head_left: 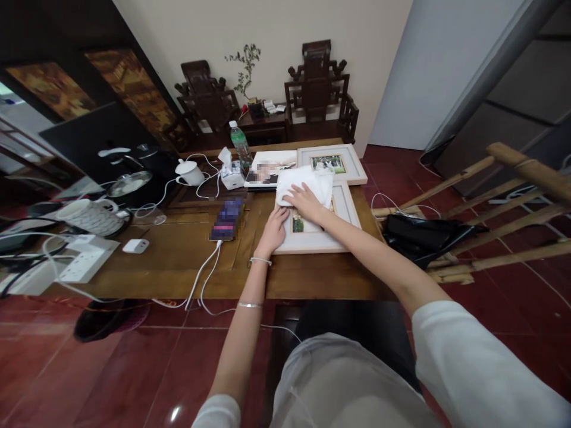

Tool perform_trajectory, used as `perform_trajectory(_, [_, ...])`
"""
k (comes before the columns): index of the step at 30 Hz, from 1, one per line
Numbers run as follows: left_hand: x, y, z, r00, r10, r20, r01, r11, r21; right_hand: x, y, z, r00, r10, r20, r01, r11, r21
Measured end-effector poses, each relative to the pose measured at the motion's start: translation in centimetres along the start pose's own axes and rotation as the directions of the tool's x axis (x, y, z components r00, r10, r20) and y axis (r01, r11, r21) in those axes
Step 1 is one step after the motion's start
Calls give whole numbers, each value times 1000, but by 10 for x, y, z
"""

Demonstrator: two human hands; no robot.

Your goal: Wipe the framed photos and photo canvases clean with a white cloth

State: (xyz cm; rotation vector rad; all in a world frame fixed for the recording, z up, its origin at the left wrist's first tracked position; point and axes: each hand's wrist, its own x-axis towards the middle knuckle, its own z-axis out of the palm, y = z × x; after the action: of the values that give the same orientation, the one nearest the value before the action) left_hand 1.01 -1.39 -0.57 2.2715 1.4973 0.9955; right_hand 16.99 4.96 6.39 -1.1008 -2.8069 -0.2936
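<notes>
- The right hand [306,201] is lying palm-down, fingers spread, on a folded white cloth [312,178], pressing it rather than clutching it.
- The cloth is sitting on the upper part of a white rectangular picture frame [348,209], which is lying flat on the brown wooden table [178,255].
- The left hand [273,230] is resting flat and unclenched on that frame's left border.
- A clear plastic bottle with a green label [241,145] is standing behind; its lettering is too small to read.

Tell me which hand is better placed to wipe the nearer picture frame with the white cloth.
Right. The right hand lies flat on the white cloth over the nearer frame, while the left hand rests on the frame's left edge, probably steadying it.
</notes>
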Motion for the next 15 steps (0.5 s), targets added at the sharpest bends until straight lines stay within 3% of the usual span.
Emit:
perform_trajectory(5, [0,-1,0,1000,9,1,-9,1000,-18,-29,34,-13,997,44,60,-39,996,-83])
perform_trajectory(10, [0,-1,-1,1000,-1,-1,1,999,-35,-65,73,-31,975,177,136,-146,966,-215])
perform_trajectory(12, [0,-1,-1,1000,-3,-2,3,999,-40,-80,81,-36,965,217,147,-176,952,-251])
perform_trajectory(15, [-1,0,-1,1000,-3,-1,3,1000,-27,-105,77,-38,974,183,134,-147,960,-240])
